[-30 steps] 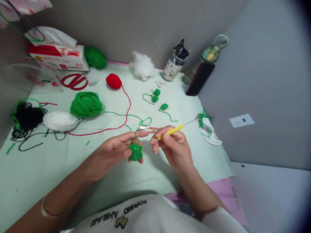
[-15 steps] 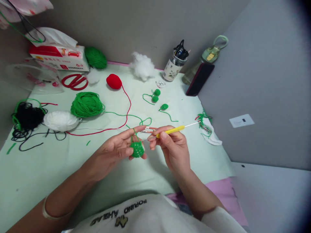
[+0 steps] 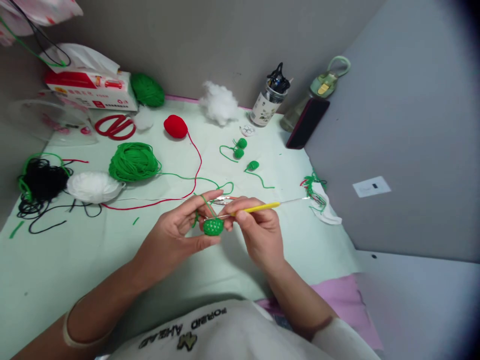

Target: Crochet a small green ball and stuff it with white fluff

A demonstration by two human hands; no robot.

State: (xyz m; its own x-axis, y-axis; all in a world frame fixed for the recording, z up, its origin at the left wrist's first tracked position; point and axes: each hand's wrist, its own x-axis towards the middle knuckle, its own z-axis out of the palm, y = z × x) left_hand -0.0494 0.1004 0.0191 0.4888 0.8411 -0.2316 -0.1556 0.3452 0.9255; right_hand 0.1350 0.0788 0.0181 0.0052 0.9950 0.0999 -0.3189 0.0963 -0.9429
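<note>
Between the thumb and fingers of my left hand (image 3: 180, 227) sits a small round green crochet piece (image 3: 213, 227). A strand of green yarn rises from it over my raised left index finger. My right hand (image 3: 260, 230) grips the yellow handle of a crochet hook (image 3: 258, 207), and the hook's metal tip meets the top edge of the piece. The strand trails toward a green yarn ball (image 3: 134, 161) on the left. Beyond my hands lie small finished-looking green crochet balls (image 3: 253, 165) with yarn tails.
On the left are a white yarn ball (image 3: 94, 187), tangled black yarn (image 3: 45, 180) and red scissors (image 3: 115, 127). A red yarn ball (image 3: 176, 126), white stuffing (image 3: 220, 102), a pen jar (image 3: 265, 107), a phone (image 3: 308, 123) and a bottle (image 3: 318, 90) line the back. Yarn scraps (image 3: 315, 192) lie right.
The green piece has tilted, and my left thumb has shifted below it. My right hand has moved slightly left with the hook, whose tip now reaches across the piece's top edge.
</note>
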